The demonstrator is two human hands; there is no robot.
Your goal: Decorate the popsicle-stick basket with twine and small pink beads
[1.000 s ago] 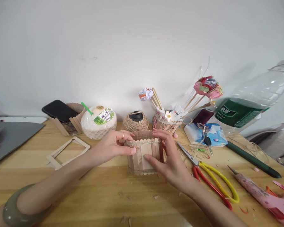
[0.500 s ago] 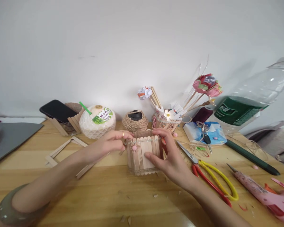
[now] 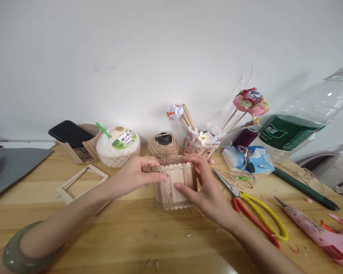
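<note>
A small box made of upright popsicle sticks [image 3: 173,188] stands on the wooden table, with twine running round its top and bottom edges. My left hand [image 3: 141,169] grips its upper left corner, the thumb lying across the front near the top and covering the pink ornament there. Round the right side wraps my right hand [image 3: 204,186], thumb pressed on the front face and fingers over the rim and far side. Behind the box sits a ball of twine [image 3: 163,146]. The inside of the box is mostly hidden.
To the right lie scissors [image 3: 257,213], a pink glue gun [image 3: 317,232], a green pen-like stick [image 3: 305,189] and a large plastic bottle [image 3: 291,129]. At left are a stick frame [image 3: 67,196], a wrapped coconut [image 3: 117,148] and a phone [image 3: 70,133]. Paper flowers [image 3: 250,102] stand behind.
My left thumb has moved right and down onto the box's front, over the pink ornament. My right hand and the box stay in place.
</note>
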